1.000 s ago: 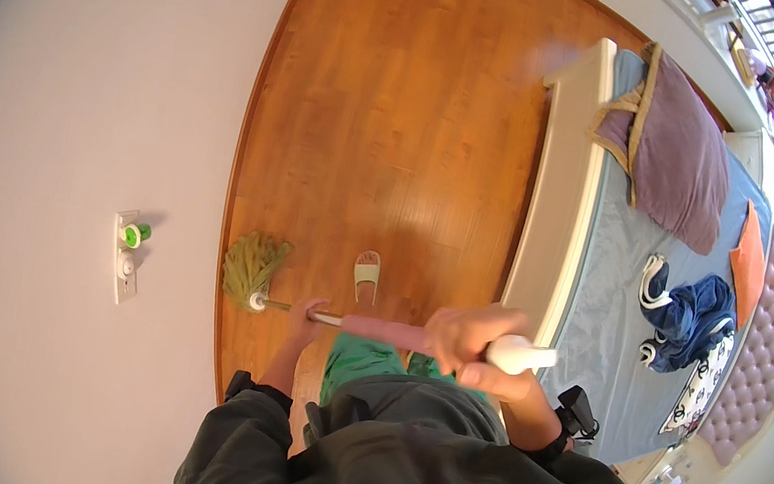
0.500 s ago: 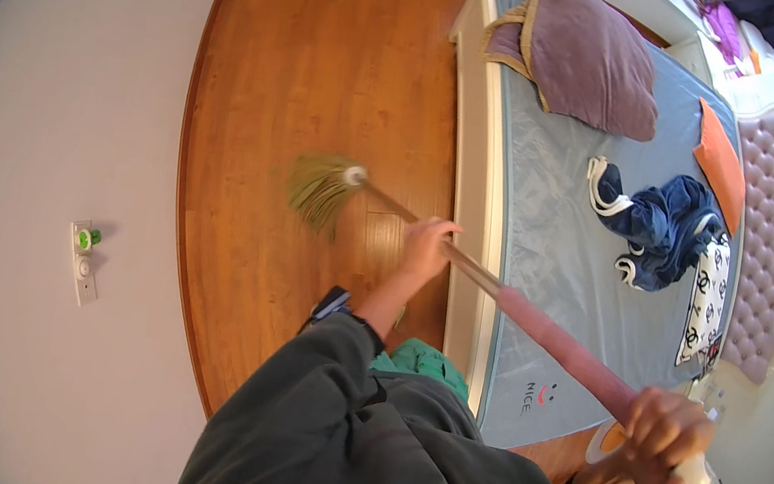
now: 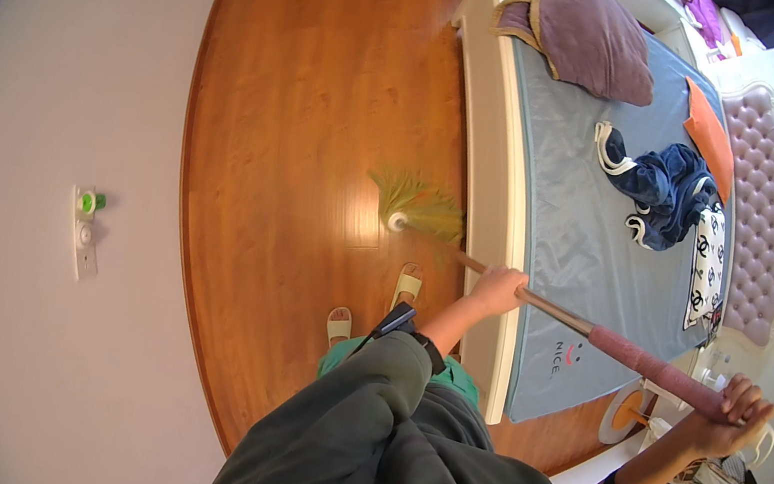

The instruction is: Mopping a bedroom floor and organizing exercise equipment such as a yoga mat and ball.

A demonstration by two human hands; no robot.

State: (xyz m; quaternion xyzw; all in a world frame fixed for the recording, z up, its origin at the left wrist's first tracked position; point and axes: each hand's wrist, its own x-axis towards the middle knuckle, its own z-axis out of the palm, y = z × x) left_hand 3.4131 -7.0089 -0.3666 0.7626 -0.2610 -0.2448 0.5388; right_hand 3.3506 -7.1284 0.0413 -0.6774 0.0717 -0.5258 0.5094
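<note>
Broom: one [image 3: 553, 310], slanting from the floor [image 3: 331, 81] at the bed's side up over the bed [image 3: 571, 231]; a single shaft, one pink sleeve [image 3: 641, 361] near its upper end, one white collar [image 3: 397, 221] at the lower.
Bristles: one bunch [image 3: 432, 211], greenish, blurred, just beside the bed frame [image 3: 502, 189]; whether they touch the floor cannot be told.
Hands: two, both on the broom.
Left hand: [image 3: 501, 291] wrapped around the bare shaft, below the sleeve, above the bed's edge.
Right hand: [image 3: 734, 417] fingers curled about the sleeve's upper end, farther up than the left.
Wrist straps: two, black [image 3: 432, 350], one per arm.
Slippers: two, pale [image 3: 339, 328], worn, on the floor near the bristles.
On the bed: one purple quilt [image 3: 592, 36], one orange pillow [image 3: 709, 136], one patterned pillow [image 3: 706, 270], one heap of navy cloth [image 3: 665, 180].
Headboard: one, tufted [image 3: 758, 200].
Wall: one socket panel [image 3: 85, 260], two plugs [image 3: 89, 203], one green, one white.
</note>
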